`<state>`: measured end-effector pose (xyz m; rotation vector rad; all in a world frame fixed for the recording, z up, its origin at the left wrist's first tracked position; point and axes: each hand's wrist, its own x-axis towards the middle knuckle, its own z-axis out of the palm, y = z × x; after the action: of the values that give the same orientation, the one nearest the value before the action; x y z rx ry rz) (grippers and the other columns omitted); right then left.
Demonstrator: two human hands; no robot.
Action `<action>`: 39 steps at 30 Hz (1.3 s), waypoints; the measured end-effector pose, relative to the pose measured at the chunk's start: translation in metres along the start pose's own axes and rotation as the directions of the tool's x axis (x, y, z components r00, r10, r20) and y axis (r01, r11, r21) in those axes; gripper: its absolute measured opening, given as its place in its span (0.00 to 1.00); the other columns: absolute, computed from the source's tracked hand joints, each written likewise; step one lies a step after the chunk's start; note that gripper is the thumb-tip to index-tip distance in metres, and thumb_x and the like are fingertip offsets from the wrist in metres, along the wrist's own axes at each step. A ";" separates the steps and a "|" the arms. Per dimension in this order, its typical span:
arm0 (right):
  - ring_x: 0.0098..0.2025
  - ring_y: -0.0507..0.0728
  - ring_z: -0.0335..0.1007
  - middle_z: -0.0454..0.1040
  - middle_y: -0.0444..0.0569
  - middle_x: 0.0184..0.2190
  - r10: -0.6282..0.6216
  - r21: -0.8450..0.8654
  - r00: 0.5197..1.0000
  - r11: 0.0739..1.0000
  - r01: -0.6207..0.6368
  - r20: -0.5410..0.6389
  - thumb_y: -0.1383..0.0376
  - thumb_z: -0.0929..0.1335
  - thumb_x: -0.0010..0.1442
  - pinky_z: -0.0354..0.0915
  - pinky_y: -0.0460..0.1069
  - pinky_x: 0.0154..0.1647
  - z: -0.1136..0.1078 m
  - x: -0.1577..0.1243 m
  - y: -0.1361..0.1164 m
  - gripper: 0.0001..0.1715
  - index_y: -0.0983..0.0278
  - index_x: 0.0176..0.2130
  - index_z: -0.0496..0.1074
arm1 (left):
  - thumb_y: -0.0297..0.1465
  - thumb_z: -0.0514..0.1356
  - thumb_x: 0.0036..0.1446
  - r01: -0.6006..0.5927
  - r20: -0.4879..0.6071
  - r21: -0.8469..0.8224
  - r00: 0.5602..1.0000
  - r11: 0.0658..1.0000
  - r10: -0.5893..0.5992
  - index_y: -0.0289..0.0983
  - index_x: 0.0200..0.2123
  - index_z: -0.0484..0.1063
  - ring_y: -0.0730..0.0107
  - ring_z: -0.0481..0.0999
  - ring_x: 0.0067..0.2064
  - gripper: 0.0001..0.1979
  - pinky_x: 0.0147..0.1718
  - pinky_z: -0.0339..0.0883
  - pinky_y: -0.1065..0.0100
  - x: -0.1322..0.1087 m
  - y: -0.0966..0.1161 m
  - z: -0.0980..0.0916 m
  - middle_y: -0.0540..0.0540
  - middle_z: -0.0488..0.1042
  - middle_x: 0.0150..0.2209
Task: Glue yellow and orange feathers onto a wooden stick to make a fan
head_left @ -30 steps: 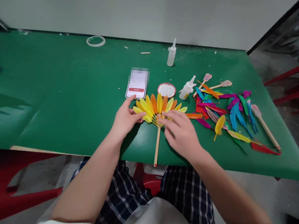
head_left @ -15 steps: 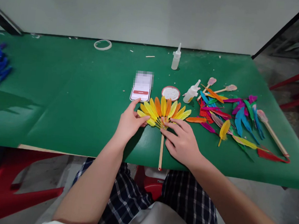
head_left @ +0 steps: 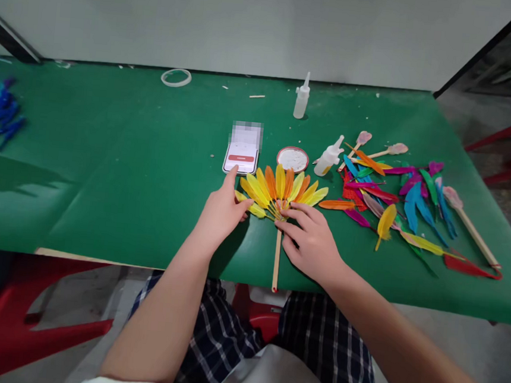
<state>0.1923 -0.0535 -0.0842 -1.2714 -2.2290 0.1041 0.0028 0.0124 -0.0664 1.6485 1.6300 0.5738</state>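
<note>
Two glue bottles [head_left: 329,157], one phone [head_left: 241,157] and one round dish [head_left: 292,158] are here. One feather fan [head_left: 282,189] and three paddle sticks [head_left: 471,228].

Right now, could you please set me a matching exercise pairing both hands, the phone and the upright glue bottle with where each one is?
1. left hand
2. right hand
3. phone
4. upright glue bottle

A. stands near the far edge of the table
B. fingertips at the base of the feather fan, atop its stick
C. lies flat just beyond the fan
D. touches the fan's leftmost yellow feathers

Pairs: 1-D, 2-B, 3-C, 4-A.
</note>
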 end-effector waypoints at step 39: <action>0.50 0.61 0.62 0.72 0.53 0.42 -0.007 0.020 1.000 1.000 0.007 -0.013 0.71 0.63 0.54 0.61 0.59 0.51 0.004 -0.003 -0.001 0.15 0.65 0.40 0.73 | 0.23 0.56 0.51 0.182 0.131 -0.363 0.981 0.914 -0.143 0.41 0.62 0.37 0.73 0.74 0.25 0.40 0.28 0.72 0.66 0.013 0.002 -0.007 0.51 0.69 0.24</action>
<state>0.1904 -0.0556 -0.0889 -1.2504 -2.2161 0.1149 0.0001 0.0264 -0.0633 1.2304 1.4600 0.6570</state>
